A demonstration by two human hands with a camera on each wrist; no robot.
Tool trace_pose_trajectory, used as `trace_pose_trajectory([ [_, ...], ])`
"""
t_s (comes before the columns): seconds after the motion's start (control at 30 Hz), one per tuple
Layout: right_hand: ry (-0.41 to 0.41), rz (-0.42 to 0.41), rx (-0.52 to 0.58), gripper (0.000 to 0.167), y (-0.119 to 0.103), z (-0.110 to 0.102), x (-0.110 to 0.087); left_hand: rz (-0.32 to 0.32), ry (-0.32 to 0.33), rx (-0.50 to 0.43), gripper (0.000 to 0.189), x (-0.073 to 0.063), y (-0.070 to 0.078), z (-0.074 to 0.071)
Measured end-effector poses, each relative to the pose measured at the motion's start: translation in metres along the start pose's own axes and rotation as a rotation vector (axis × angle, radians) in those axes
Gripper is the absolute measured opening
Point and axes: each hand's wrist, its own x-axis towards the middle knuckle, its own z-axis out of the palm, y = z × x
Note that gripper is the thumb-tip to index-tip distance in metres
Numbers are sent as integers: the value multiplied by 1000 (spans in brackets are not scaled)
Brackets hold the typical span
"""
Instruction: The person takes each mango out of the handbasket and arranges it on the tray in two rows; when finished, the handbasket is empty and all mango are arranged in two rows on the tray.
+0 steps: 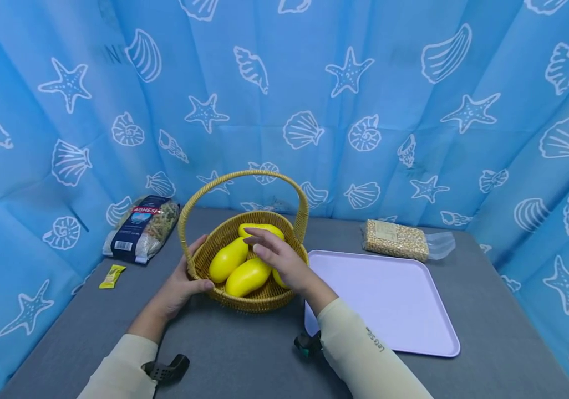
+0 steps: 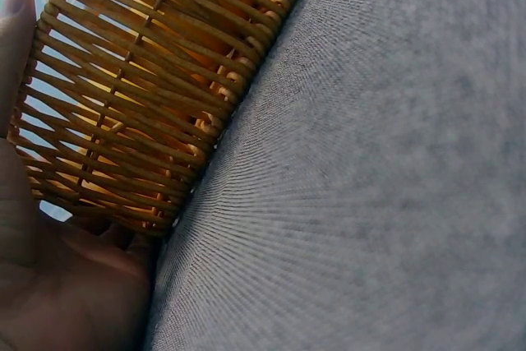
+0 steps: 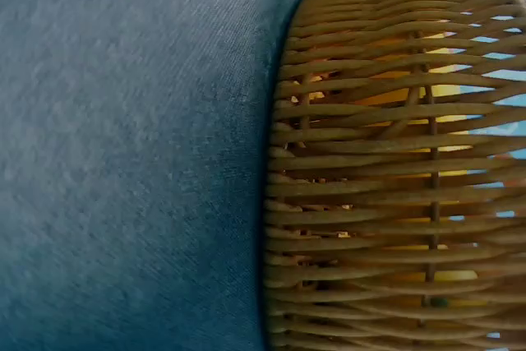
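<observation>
A wicker basket with a tall arched handle stands on the grey table and holds several yellow mangoes. My left hand grips its left side, thumb over the front rim and fingers around the outside. In the left wrist view that hand lies against the woven wall, close to the tabletop. My right hand reaches over the basket's right rim, fingers extended above the mangoes and partly covering them. The right wrist view shows mostly the basket's outer wall, yellow showing through the gaps.
A lilac tray lies right of the basket, under my right forearm in the head view. Behind it is a clear bag of pale grains. To the left are a pasta bag and a small yellow packet. A blue curtain surrounds the table.
</observation>
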Motion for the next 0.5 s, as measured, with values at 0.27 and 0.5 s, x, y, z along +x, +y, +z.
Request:
trace_pose_trajectory([
  [0.27,-186,88,-425,67,-4,12,1,9,-16,21,100,-4,5,1],
  [0.5,-286,131,-685,52,-6,22,2,3,-25,10,100,-3,0,1],
])
